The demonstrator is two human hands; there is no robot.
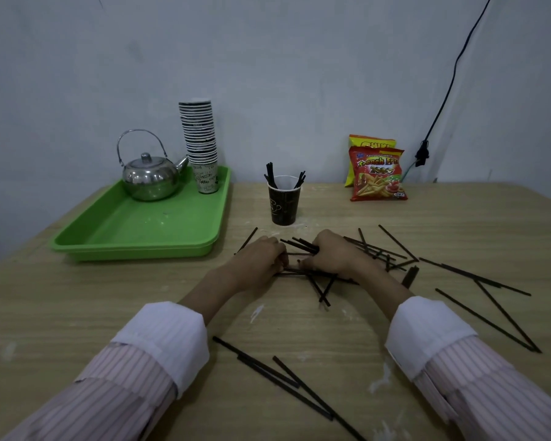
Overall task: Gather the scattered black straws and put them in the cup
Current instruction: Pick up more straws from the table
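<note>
Black straws (477, 276) lie scattered over the wooden table (77, 313), mostly to the right and near the front edge. A dark paper cup (283, 205) stands upright behind my hands with several straws leaning in it. My right hand (334, 253) grips a bundle of straws (301, 245) whose ends stick out to the left. My left hand (261, 254) is curled beside it, its fingertips pinching straws in the pile under both hands. The fingers are partly hidden.
A green tray (140, 227) at the back left carries a steel teapot (151, 176) and a tall stack of paper cups (201, 144). Two snack bags (377, 173) lean on the wall at the back right. A black cable (442, 103) hangs there.
</note>
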